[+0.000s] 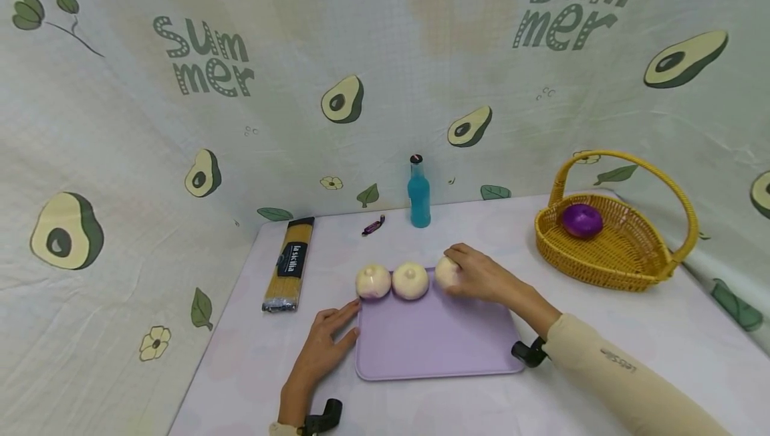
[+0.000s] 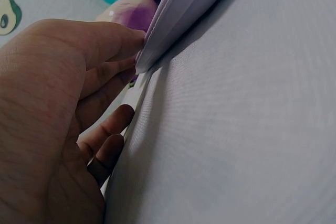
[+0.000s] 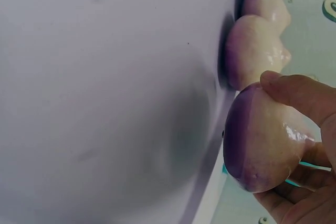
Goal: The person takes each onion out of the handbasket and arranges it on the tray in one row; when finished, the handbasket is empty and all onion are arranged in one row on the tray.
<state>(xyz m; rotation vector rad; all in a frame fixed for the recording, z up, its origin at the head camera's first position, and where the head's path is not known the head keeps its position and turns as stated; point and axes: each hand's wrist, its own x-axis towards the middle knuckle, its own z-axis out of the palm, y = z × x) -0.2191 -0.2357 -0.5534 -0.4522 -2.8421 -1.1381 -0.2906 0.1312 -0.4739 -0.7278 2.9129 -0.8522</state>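
My right hand (image 1: 481,275) grips a white-and-purple turnip (image 1: 447,273) at the back of the lilac tray (image 1: 436,342). In the right wrist view, the thumb and fingers (image 3: 294,90) curl round this turnip (image 3: 265,140), its purple side toward the tray. Two more turnips, one in the middle (image 1: 410,281) and one at the left corner (image 1: 373,281), sit side by side along the tray's back edge, pale tips up. At the tray's left side, my left hand (image 1: 325,342) touches the rim with fairly straight fingers; the left wrist view shows fingertips against the rim (image 2: 157,35).
A yellow wicker basket (image 1: 601,279) with a purple vegetable (image 1: 582,221) inside stands at the right. Behind the tray are a blue bottle (image 1: 419,195) and a small wrapped candy (image 1: 373,225). A spaghetti pack (image 1: 289,265) lies at the left. Printed cloth hangs behind.
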